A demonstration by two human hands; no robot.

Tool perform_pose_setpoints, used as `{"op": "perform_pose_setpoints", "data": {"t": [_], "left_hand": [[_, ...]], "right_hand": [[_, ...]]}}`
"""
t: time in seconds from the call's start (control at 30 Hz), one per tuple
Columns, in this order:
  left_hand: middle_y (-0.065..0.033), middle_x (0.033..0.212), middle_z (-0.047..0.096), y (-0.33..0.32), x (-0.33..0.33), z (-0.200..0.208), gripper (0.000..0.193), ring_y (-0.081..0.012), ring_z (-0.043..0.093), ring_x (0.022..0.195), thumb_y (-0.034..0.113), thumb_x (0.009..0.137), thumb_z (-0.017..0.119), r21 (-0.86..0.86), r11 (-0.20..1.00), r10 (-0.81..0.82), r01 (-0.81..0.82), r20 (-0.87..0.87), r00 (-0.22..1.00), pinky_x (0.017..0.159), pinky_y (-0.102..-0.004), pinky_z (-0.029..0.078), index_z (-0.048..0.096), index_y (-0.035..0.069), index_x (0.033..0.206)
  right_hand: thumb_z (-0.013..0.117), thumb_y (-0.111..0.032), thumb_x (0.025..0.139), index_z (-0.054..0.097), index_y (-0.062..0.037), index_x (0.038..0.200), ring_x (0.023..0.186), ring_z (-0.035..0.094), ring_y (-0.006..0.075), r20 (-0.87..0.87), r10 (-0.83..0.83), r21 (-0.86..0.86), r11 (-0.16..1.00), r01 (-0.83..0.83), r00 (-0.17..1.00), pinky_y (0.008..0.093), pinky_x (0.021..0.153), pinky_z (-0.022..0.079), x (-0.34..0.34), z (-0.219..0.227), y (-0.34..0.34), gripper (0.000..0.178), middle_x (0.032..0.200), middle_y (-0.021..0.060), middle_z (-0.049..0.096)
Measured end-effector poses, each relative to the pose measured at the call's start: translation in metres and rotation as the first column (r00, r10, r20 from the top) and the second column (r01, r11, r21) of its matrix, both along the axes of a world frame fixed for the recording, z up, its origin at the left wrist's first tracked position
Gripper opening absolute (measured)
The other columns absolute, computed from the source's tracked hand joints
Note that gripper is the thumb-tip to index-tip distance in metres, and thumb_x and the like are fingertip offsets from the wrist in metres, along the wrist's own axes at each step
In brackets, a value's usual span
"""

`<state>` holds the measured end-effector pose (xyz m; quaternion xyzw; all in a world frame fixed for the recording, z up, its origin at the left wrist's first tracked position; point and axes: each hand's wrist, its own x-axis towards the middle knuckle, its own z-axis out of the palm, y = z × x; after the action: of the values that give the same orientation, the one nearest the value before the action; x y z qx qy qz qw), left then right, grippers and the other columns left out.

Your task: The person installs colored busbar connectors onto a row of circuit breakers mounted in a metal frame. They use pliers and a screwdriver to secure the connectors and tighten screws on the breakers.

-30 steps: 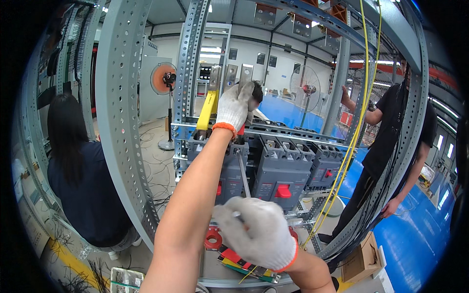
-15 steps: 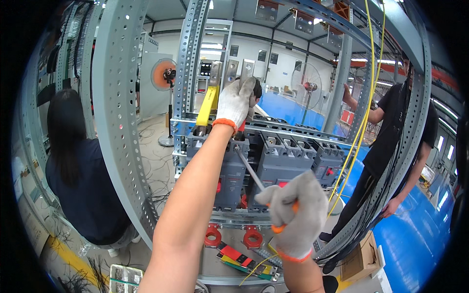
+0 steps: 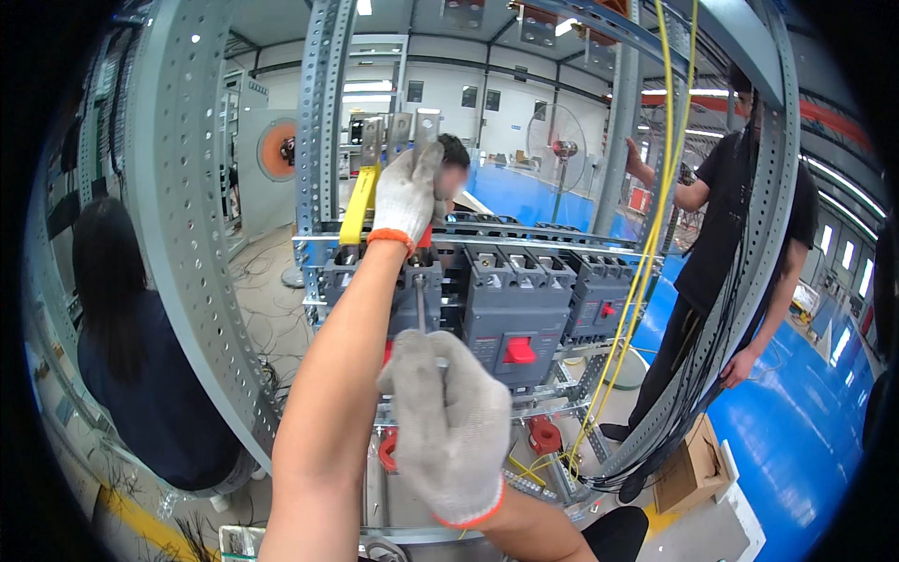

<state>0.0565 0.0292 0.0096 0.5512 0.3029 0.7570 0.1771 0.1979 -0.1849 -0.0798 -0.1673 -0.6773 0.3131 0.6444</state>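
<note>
My left hand (image 3: 405, 199), in a whitish glove with an orange cuff, is closed around an upright metal busbar (image 3: 427, 124) with a red sleeve low down. Beside it stands a yellow-sleeved busbar (image 3: 358, 208). Both rise from the top of a grey circuit breaker (image 3: 405, 304), partly hidden by my left arm. My right hand (image 3: 451, 426), gloved too, is closed on a screwdriver (image 3: 420, 307); its handle is hidden in the fist. The shaft points up and away, its end at the breaker's upper front terminal. To the right sits another grey breaker (image 3: 513, 328) with a red toggle.
A smaller breaker (image 3: 599, 298) sits farther right. Yellow wires (image 3: 655, 187) hang in front of a perforated steel upright (image 3: 763, 281). One person (image 3: 716, 215) stands at the right, another (image 3: 154, 375) is at the left, and a head shows behind the frame. A cardboard box (image 3: 688, 468) is low right.
My right hand has moved left and nearer, and the screwdriver has swung from slanting to nearly upright in the picture. My left hand keeps its hold. The whole view has shifted somewhat.
</note>
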Motion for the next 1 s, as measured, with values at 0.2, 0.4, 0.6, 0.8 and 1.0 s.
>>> {"op": "perform_pose_setpoints", "data": {"t": [0.2,0.4,0.6,0.8,1.0], "left_hand": [[-0.0041,0.068,0.061,0.002,0.000,-0.002,0.045,-0.0120,0.054,0.043,0.046,0.100,0.065,-0.014,1.000,0.002,-0.002,0.031,1.000,0.040,-0.0270,0.043,0.064,0.002,0.110],[-0.0048,0.066,0.060,0.003,-0.002,-0.004,0.045,-0.0128,0.055,0.044,0.045,0.100,0.065,-0.041,0.998,-0.049,0.051,0.035,0.998,0.041,-0.0275,0.044,0.064,0.001,0.108],[-0.0045,0.066,0.058,0.002,-0.001,-0.002,0.042,-0.0141,0.054,0.042,0.043,0.102,0.063,-0.043,0.999,-0.024,0.025,0.026,0.999,0.041,-0.0289,0.045,0.063,0.001,0.105],[-0.0060,0.068,0.059,0.004,0.002,-0.003,0.045,-0.0148,0.055,0.043,0.046,0.101,0.063,-0.005,1.000,-0.018,0.018,-0.012,1.000,0.041,-0.0299,0.046,0.065,0.001,0.107],[-0.0081,0.071,0.063,-0.005,0.003,-0.002,0.047,-0.0148,0.059,0.048,0.048,0.100,0.063,0.010,0.999,0.043,-0.043,-0.044,0.998,0.043,-0.0284,0.046,0.062,0.000,0.103]], "right_hand": [[0.054,-0.032,0.108,0.063,0.0027,0.093,0.058,0.060,0.0143,0.025,-0.048,-0.011,0.999,0.048,0.999,0.0335,0.057,0.049,-0.025,0.003,-0.001,0.038,0.069,0.0143,0.065],[0.049,-0.020,0.108,0.061,-0.0006,0.089,0.054,0.049,0.0153,-0.244,0.047,0.198,0.980,0.002,0.969,0.0314,0.066,0.048,-0.020,0.002,0.033,0.029,0.062,0.0045,0.051],[0.054,-0.007,0.095,0.058,-0.0003,0.098,0.064,0.049,0.0176,-0.503,-0.112,0.044,0.987,0.155,0.857,0.0423,0.079,0.057,0.015,-0.011,0.054,0.008,0.078,0.0051,0.050],[0.086,-0.021,0.066,0.071,-0.0100,0.093,0.075,0.055,0.0212,-0.049,-0.419,0.865,0.437,0.248,0.907,0.0479,0.080,0.052,0.027,-0.029,0.060,0.033,0.078,0.0011,0.058],[0.080,-0.043,0.077,0.068,-0.0015,0.085,0.054,0.055,0.0226,0.344,-0.714,0.875,0.479,0.067,0.610,0.0501,0.084,0.054,0.051,-0.014,0.040,0.044,0.059,0.0059,0.053]]}}
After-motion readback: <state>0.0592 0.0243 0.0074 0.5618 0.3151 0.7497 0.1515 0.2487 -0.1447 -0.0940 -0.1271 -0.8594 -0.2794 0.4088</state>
